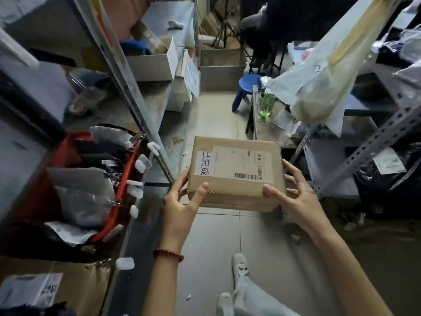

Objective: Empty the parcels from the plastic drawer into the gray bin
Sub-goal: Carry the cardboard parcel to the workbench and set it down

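Note:
A brown cardboard parcel (235, 173) with a white shipping label and a handwritten sticker is held in the air over the aisle floor. My left hand (182, 201) grips its near left corner, thumb on top and fingers along the side. My right hand (293, 195) holds the near right corner, thumb on the top edge and fingers spread along the right side. A red plastic bin (127, 174) full of grey and black bagged parcels sits on the shelf to my left. A grey box-like bin (222, 71) stands on the floor at the far end of the aisle.
Metal shelving (127, 87) lines the left, holding cardboard boxes. On the right stand a perforated steel rack (364, 147), a hanging plastic bag (319, 87) and black bags (391, 179). A blue stool (248, 83) and a green bottle (265, 106) sit ahead. My feet (239, 267) are on the tiled floor.

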`<action>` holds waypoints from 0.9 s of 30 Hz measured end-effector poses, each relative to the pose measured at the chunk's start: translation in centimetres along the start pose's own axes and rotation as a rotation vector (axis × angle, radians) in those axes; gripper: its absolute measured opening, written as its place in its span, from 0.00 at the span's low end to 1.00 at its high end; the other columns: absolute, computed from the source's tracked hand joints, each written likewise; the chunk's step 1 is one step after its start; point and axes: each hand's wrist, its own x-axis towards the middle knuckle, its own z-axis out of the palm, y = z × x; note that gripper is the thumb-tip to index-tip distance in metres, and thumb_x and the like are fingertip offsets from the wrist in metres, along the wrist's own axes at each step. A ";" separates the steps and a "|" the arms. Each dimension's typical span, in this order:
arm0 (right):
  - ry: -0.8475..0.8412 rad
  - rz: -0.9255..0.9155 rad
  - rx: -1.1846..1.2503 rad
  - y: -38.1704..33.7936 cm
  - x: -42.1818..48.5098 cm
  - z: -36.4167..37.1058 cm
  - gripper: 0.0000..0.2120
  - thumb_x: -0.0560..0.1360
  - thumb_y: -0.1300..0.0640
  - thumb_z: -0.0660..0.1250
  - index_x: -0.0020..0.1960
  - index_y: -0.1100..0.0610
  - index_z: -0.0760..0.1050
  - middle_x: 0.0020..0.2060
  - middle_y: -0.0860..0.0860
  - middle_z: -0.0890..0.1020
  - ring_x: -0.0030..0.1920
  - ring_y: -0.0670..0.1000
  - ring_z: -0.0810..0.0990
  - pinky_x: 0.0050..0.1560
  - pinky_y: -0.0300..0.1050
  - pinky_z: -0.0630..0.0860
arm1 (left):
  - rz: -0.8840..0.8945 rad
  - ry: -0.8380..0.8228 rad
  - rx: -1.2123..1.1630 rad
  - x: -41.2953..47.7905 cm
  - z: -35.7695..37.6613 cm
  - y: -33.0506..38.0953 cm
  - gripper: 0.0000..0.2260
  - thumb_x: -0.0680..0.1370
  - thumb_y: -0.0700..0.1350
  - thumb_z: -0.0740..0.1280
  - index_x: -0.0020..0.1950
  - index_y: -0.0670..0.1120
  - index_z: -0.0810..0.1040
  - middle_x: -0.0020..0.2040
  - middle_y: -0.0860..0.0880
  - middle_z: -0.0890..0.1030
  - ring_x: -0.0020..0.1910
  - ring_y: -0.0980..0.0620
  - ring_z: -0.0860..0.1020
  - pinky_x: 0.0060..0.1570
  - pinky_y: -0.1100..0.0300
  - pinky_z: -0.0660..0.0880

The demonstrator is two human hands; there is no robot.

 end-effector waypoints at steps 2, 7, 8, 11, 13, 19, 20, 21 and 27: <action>0.009 -0.012 -0.010 -0.4 2.9 0.3 0.40 0.63 0.42 0.72 0.72 0.37 0.61 0.61 0.43 0.74 0.53 0.38 0.76 0.54 0.42 0.76 | -0.005 0.012 0.037 2.9 0.5 0.2 0.32 0.66 0.57 0.71 0.70 0.52 0.72 0.59 0.57 0.80 0.59 0.60 0.77 0.57 0.62 0.75; -0.005 -0.024 -0.017 -1.5 11.3 0.5 0.40 0.65 0.42 0.73 0.73 0.37 0.60 0.66 0.45 0.72 0.59 0.47 0.76 0.60 0.48 0.76 | 0.006 0.054 0.151 10.5 2.1 1.5 0.30 0.69 0.58 0.72 0.69 0.55 0.72 0.61 0.56 0.79 0.60 0.57 0.76 0.60 0.55 0.75; -0.009 -0.027 -0.013 -1.8 13.0 0.4 0.40 0.66 0.43 0.73 0.74 0.37 0.59 0.66 0.46 0.72 0.60 0.48 0.75 0.60 0.47 0.75 | 0.005 0.067 0.170 12.0 2.6 2.1 0.29 0.69 0.57 0.72 0.69 0.55 0.72 0.61 0.55 0.79 0.59 0.56 0.76 0.60 0.55 0.74; -0.011 -0.027 -0.008 -2.9 18.0 0.2 0.42 0.63 0.39 0.72 0.74 0.36 0.59 0.67 0.46 0.72 0.61 0.48 0.75 0.61 0.48 0.74 | 0.011 0.092 0.205 16.4 4.1 3.7 0.26 0.71 0.54 0.71 0.68 0.57 0.72 0.59 0.56 0.79 0.57 0.57 0.76 0.57 0.57 0.74; -0.006 -0.027 0.002 -3.4 21.5 0.0 0.42 0.61 0.37 0.72 0.73 0.35 0.60 0.67 0.47 0.73 0.62 0.49 0.75 0.63 0.52 0.74 | 0.015 0.082 0.218 19.6 5.0 4.3 0.26 0.72 0.54 0.72 0.69 0.57 0.71 0.58 0.57 0.78 0.58 0.57 0.75 0.59 0.54 0.75; 0.003 -0.032 0.020 -5.1 31.2 0.5 0.40 0.65 0.43 0.74 0.73 0.38 0.61 0.66 0.47 0.73 0.61 0.48 0.76 0.60 0.46 0.76 | 0.011 0.065 0.280 29.4 6.7 5.0 0.33 0.67 0.64 0.71 0.70 0.58 0.70 0.61 0.56 0.79 0.59 0.54 0.77 0.58 0.47 0.76; 0.000 -0.030 0.015 -5.5 33.0 0.7 0.39 0.67 0.45 0.74 0.74 0.39 0.61 0.66 0.47 0.73 0.60 0.47 0.75 0.57 0.41 0.76 | 0.013 0.060 0.285 31.3 6.9 5.1 0.33 0.66 0.65 0.71 0.69 0.59 0.71 0.60 0.56 0.79 0.58 0.54 0.77 0.58 0.47 0.76; 0.002 -0.030 0.013 -5.9 34.8 0.9 0.39 0.67 0.46 0.74 0.74 0.40 0.61 0.66 0.47 0.73 0.60 0.47 0.76 0.55 0.39 0.75 | 0.017 0.052 0.287 33.3 7.1 5.2 0.33 0.65 0.66 0.72 0.69 0.59 0.71 0.60 0.56 0.80 0.58 0.54 0.78 0.57 0.48 0.77; 0.107 -0.012 0.048 -8.8 43.9 1.8 0.40 0.64 0.43 0.73 0.73 0.38 0.61 0.64 0.44 0.72 0.61 0.47 0.75 0.60 0.43 0.75 | 0.077 -0.024 0.339 45.6 8.9 7.6 0.31 0.68 0.61 0.71 0.70 0.56 0.71 0.61 0.54 0.80 0.58 0.52 0.78 0.56 0.49 0.78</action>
